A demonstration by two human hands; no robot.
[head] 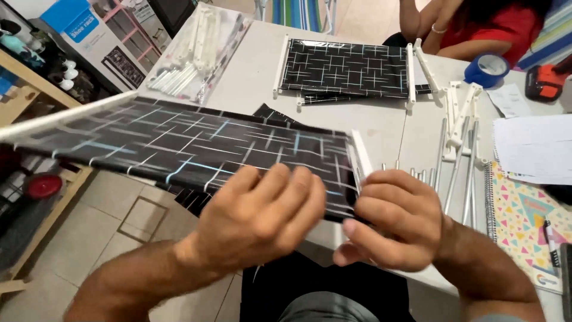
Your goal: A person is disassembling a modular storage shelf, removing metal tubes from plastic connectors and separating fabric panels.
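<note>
We see both hands at the near edge of the grey surface (381, 128), working on a long black sheet (179, 146) patterned with white and pale blue lines. The sheet is lifted off the surface and runs from the hands out to the left, over the tiled floor, with a white rod (56, 118) along its far edge. Our left hand (259, 217) has its fingers curled closed over the sheet's near right end, gripping it from above. Our right hand (396, 217) is closed too, its fingers bent around the same end, just beside a white bar (361, 153) there. The hands are blurred, so we cannot tell the exact grip. A second patterned panel (345, 68) lies flat farther back, metal tubes (456, 164) lie to the right, and a blue tape roll (485, 70) sits near another person's arm (438, 30).
</note>
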